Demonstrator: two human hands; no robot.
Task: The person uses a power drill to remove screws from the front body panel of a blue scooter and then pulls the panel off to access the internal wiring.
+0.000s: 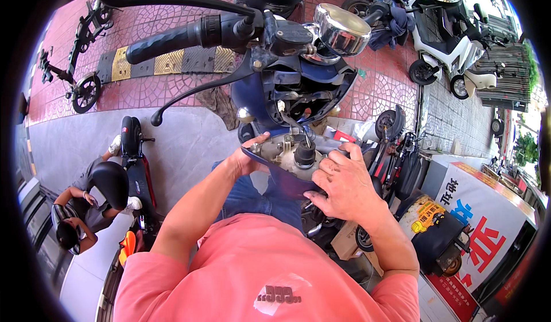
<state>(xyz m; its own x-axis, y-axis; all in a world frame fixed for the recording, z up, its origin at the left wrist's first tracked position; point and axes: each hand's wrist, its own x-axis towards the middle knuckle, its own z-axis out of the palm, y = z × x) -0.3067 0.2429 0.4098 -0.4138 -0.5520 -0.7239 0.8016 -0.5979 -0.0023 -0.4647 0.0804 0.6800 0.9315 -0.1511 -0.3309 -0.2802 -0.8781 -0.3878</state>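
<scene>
My left hand (251,157) grips the left end of a dark scooter front housing (290,178), whose back holds a pale lamp body and a black round socket (304,157). My right hand (341,181) holds the housing's right side, thumb low and curled fingers over the upper edge. Wires run from the socket up into the open dark blue front cowl (258,92) of the scooter. Above are the left handlebar grip (166,45), a brake lever (195,90) and a chrome round instrument pod (341,29). What my left fingertips touch behind the housing is partly hidden.
A person (74,216) sits at left by a scooter (135,150). A folding bike (86,92) stands upper left, a white scooter (450,52) upper right. At right are a bike wheel (389,126), a cardboard box (350,239), a black compressor (436,247) and a sign board (470,219).
</scene>
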